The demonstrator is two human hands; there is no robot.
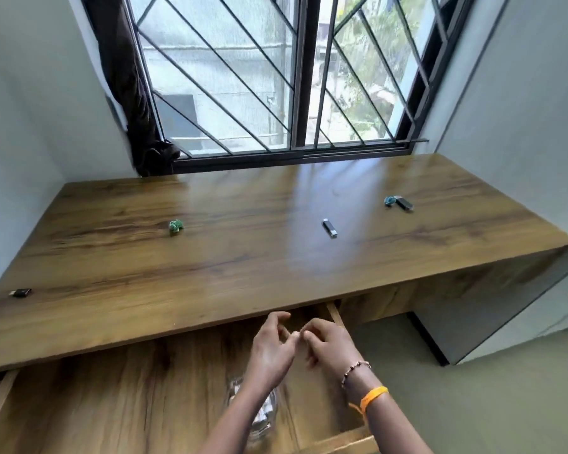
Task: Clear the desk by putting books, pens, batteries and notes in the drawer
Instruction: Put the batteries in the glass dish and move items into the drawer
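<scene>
The wooden desk [243, 263] carries a crumpled green note [175, 226] left of centre, a small dark battery [329, 228] right of centre, and a crumpled blue note [390, 201] beside another dark battery [404, 203] at the far right. A small black object [20, 292] lies near the left edge. Below the front edge the drawer [112, 404] stands pulled out. My left hand [269, 348] and my right hand [328, 345] hover over the drawer with loosely curled fingers, fingertips almost meeting. Nothing visible is held in either.
A clear glass jar [259, 417] sits in the drawer beneath my left forearm. A barred window [276, 77] and a dark curtain [132, 86] stand behind the desk. Walls close in on the left and right. Grey floor lies at the lower right.
</scene>
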